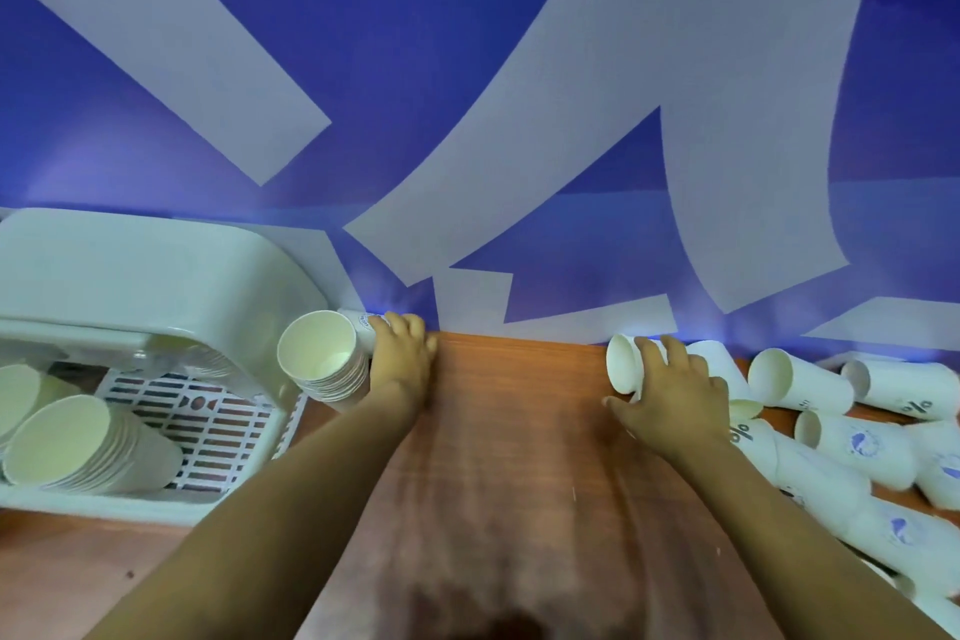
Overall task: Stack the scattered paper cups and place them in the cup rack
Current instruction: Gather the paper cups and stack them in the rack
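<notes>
- A nested stack of paper cups (324,363) is gripped by the left hand (402,358), its fingers curled round the far end of the stack; the stack is held on its side with the open mouth turned to the left and near, just right of the cup rack (130,270).
- A single paper cup (626,363) lying on its side is covered by the right hand (675,387); the fingers are curved over its body and the thumb is spread low beside its rim, near the table (519,431). Whether the cup is lifted off the surface cannot be told.
- The two hands are held well apart, with a bare stretch of wood-grain table between them.
- The cup rack, white with a rounded hood and a slotted tray floor (208,426), is set at the left edge of the table, against the wall.
- A stack of cups (83,447) is laid on its side in the near part of the rack, mouth turned to the near left; the rims of more cups (21,390) are seen at the far left edge.
- Scattered cups (841,452) are piled on their sides at the right of the table, several touching or overlapping, some printed with a blue mark.
- A blue wall with pale grey shapes (467,67) is seen behind the table.
</notes>
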Available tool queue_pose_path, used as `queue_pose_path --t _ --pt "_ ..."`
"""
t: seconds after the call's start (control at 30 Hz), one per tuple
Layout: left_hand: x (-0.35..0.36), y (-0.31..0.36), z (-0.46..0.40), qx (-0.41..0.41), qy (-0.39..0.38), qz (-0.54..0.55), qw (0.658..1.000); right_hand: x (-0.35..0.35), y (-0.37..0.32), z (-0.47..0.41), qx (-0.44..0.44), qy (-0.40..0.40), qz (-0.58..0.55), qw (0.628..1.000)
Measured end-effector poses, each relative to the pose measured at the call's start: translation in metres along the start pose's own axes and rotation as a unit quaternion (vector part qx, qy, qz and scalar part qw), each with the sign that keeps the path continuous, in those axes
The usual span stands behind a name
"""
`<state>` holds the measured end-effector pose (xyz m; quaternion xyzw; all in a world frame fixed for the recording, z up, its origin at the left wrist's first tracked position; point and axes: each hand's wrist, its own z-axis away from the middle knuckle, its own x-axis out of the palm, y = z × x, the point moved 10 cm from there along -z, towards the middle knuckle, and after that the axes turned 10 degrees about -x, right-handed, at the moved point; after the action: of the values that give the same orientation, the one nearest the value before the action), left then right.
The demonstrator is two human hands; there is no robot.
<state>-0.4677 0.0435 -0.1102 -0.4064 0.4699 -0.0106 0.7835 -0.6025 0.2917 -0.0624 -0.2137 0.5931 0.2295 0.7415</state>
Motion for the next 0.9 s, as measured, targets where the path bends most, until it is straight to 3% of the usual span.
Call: queue_pose_path --t 0.3,0.63,0.9 --pt "0.001 0.005 -0.01 0.033 0.032 0.015 0.999 0.02 -0.009 -0.025 -0.01 -0.05 0.072 0.996" --pt "-0.04 0.03 0.021 0.115 0.093 0.072 0.986 0.017 -0.022 -0.036 -0.042 -0.025 0.166 0.985" --pt "-0.06 0.012 0.05 0.128 0.125 0.191 0.965 0.0 -0.043 -0.031 -0.099 0.009 0.111 0.989"
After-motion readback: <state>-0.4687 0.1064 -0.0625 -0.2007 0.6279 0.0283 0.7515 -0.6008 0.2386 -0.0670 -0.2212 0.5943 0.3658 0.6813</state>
